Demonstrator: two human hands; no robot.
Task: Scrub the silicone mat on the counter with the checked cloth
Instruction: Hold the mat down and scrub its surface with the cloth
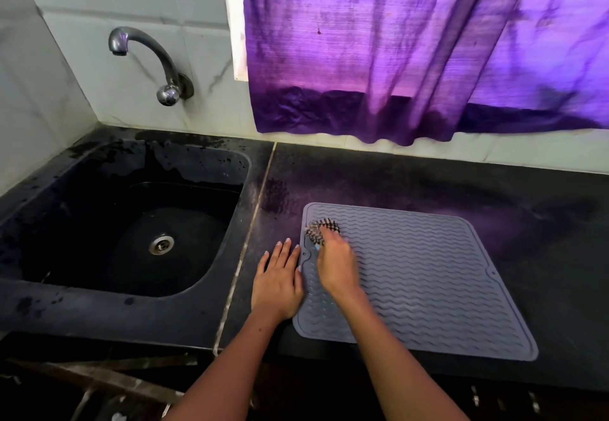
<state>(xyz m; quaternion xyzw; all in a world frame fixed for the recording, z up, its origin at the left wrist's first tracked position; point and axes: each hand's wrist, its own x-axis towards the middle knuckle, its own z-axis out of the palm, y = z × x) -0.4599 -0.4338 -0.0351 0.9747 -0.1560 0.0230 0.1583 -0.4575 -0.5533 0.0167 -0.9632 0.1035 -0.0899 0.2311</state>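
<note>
We note the dark counter (428, 186) carrying everything; it runs from 9 o'clock to 3 o'clock across the view, with a purple curtain (412, 51) hanging at 12 o'clock behind it.

The sink (82, 289), set into the counter at 9 o'clock, is the only container here. We see no dishes or standing water in it, just the metal drain (161, 244) in its basin and wet patches on its rim. The tap (145, 58) above it at 10 o'clock shows no stream.

The silicone mat (428, 282) lies flat on the counter at 4 o'clock from centre, ribbed face up, its left edge just beside the seam between the counter slabs. We judge this flat lay gives the scrubbing a firm backing.

The left hand (278, 280) rests palm down with straight fingers, an open grip, on the counter and touching the mat's left edge. We judge it pins the mat against sliding.

The right hand (336, 264) has its grip closed around the checked cloth (321, 229), bunched and pressed onto the mat's far-left corner at 11 o'clock of the mat. We judge bunching concentrates pressure into the ribs.
</note>
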